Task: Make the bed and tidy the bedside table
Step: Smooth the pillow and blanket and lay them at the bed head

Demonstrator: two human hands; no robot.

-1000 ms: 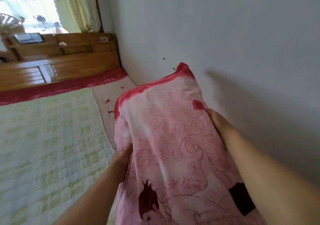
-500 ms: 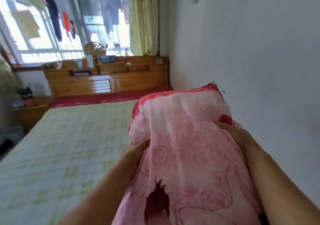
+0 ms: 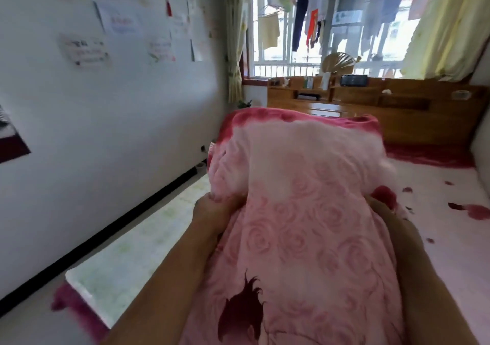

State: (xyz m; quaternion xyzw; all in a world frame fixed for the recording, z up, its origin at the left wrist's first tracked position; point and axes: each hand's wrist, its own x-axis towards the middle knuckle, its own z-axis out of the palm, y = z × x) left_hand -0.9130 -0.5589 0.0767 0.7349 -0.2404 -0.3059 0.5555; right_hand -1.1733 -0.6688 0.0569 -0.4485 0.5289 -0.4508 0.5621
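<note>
A pink rose-patterned pillow [image 3: 299, 201] with a red top border fills the middle of the view, held up in front of me. My left hand [image 3: 212, 209] grips its left side and my right hand [image 3: 381, 212] grips its right side, mostly hidden behind the fabric. Below lies the bed, with a pale green quilt [image 3: 138, 249] at the left and a pink sheet [image 3: 448, 238] at the right. The wooden headboard [image 3: 397, 111] with shelves stands beyond the pillow.
A white wall [image 3: 106, 132] with taped papers runs along the left, a strip of floor between it and the bed. Window [image 3: 331, 26] with hanging laundry and yellow curtains behind the headboard. A fan, a dark device and small items sit on the headboard shelf.
My view has swung left, from the right-hand wall across the bed to the left wall and window. Both hands keep gripping the pillow, carrying it along.
</note>
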